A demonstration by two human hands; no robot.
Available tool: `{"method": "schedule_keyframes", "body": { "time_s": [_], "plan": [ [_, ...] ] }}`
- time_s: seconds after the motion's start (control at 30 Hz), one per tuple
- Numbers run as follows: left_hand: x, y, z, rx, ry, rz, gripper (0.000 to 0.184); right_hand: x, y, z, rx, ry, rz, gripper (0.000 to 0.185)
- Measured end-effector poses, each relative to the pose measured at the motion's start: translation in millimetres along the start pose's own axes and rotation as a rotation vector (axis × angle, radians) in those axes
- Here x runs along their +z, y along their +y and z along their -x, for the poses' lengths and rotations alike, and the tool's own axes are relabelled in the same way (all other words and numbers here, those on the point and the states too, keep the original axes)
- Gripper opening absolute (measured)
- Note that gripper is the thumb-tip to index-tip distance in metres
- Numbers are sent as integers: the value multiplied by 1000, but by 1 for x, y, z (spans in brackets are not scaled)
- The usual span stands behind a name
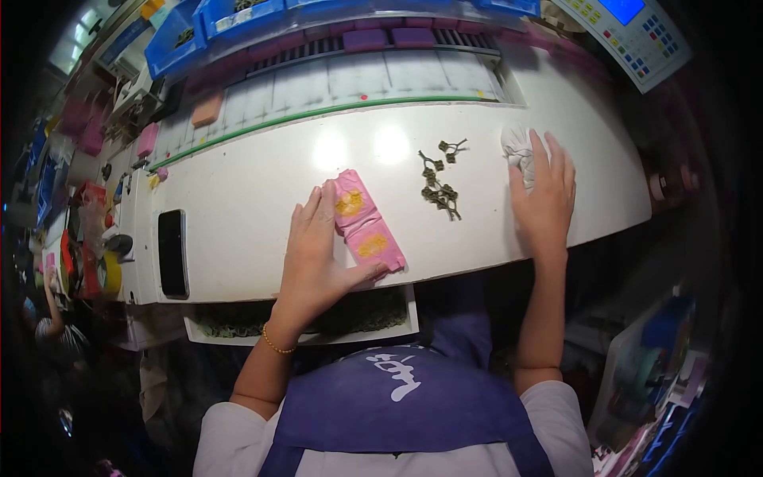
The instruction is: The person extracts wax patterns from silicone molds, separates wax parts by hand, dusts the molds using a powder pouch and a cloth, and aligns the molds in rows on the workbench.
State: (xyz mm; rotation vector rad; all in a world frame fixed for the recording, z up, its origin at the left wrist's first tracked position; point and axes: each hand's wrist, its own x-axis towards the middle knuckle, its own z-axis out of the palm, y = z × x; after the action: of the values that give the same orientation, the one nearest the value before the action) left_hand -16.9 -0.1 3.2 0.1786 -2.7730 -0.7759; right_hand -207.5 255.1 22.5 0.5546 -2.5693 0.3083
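A pink strip (370, 230) lies aslant on the white worktop, folded across its middle, with a yellow patch on each half. My left hand (311, 250) rests along its left side, fingers stretched and thumb out over the lower end. At the right, my right hand (544, 187) lies by a crumpled white cloth (518, 147). Its fingers are extended and the thumb touches the cloth. Between the hands sit several small dark-green pieces with thin stems (439, 192), loosely clustered.
A black phone (172, 253) lies at the left. Below the worktop edge, a white drawer (298, 340) holds dark-green material. Toward the back are a green-edged grid surface (302, 83), blue bins (171, 48) and a keypad device (636, 36). Another person (56, 322) is at far left.
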Motion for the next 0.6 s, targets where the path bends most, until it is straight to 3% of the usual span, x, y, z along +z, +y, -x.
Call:
{"method": "schedule_keyframes", "body": {
  "time_s": [0.03,0.1,0.23,0.27,0.33,0.37,0.47,0.53,0.6],
  "plan": [
    [-1,0,1,-9,5,-1,123,4,12,-1,-10,-2,-5,48],
    [-1,1,2,-54,29,199,127,10,25,-6,67,-224,-126,47],
    [-1,0,0,-1,67,32,130,-29,-29,19,-336,82,-479,51],
    [-2,2,-1,-35,35,94,131,-32,-49,33,-422,3,-598,56],
    [-3,-1,-1,-61,4,152,131,-32,-82,54,-720,-160,-512,57],
    [-1,-7,-1,-22,-15,84,130,-32,-97,59,-743,-430,-531,52],
    [0,-9,-1,-13,-26,58,129,-29,-114,39,-706,-431,-568,49],
    [1,-9,1,-47,-28,105,129,-20,-131,30,-573,-204,-628,49],
    [4,-10,2,-58,-7,98,130,-5,-133,20,-613,-279,-575,48]
  ]
}}
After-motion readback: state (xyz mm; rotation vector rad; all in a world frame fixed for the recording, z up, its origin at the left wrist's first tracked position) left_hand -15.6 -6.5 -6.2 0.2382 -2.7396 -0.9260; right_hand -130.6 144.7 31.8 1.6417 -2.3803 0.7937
